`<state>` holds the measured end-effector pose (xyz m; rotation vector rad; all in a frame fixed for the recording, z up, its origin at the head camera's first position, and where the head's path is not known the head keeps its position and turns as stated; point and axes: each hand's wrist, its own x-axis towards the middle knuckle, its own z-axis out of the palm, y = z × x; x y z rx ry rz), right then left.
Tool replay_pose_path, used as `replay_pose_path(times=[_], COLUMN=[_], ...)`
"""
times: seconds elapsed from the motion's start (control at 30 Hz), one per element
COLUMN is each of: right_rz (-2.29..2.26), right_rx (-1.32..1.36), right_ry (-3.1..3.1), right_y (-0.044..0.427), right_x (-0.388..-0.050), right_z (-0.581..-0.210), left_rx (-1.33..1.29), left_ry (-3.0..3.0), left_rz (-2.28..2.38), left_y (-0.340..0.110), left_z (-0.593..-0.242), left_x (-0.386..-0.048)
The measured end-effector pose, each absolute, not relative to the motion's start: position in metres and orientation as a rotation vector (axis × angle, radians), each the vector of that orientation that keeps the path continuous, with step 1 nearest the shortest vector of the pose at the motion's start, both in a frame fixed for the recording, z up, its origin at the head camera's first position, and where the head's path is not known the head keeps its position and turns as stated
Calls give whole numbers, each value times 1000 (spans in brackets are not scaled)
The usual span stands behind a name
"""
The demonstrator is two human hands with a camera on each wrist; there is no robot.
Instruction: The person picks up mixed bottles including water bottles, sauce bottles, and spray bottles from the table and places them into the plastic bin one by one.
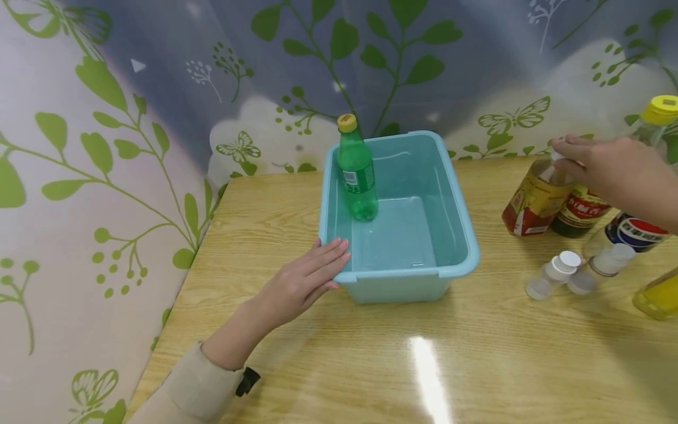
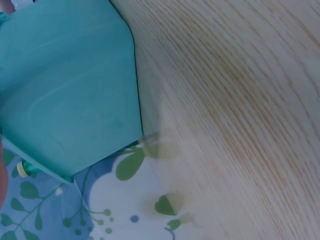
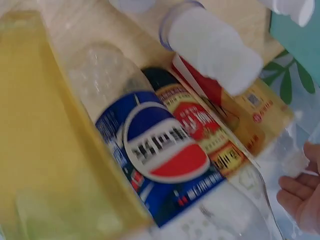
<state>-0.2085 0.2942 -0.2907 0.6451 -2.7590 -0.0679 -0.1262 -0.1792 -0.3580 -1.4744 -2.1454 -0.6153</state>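
Observation:
A light blue plastic bin (image 1: 397,274) stands on the wooden table, also filling the upper left of the left wrist view. My left hand (image 1: 299,282) rests on its front left rim with fingers nearly straight. Inside the bin, a green soda bottle (image 1: 356,168) with a yellow cap leans against the left wall. To the right, my right hand (image 1: 620,171) pinches the white top of a clear bottle with a red and yellow label (image 1: 535,203). That bottle's label (image 3: 262,112) also shows in the right wrist view, with curled fingers (image 3: 295,192) at its top.
Beside the pinched bottle stand a dark bottle with a red label (image 1: 582,212), a cola bottle (image 1: 632,232) and a yellow-capped bottle (image 1: 662,112). Two small white-capped bottles (image 1: 556,272) are nearer, with a yellow liquid bottle (image 1: 662,297) at the right edge. A patterned curtain (image 1: 296,70) borders the table.

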Motion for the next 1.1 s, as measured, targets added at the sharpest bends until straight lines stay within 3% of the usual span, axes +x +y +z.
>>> replay_pose_path(times=[1.1], right_rz=[179], right_rx=[415], right_ry=[-2696], right_y=[289], right_x=[-209], right_z=[-311], left_rx=[-1440], left_ry=[-2135], left_rz=[-629], left_y=[-178], left_z=[-361], left_x=[-126])
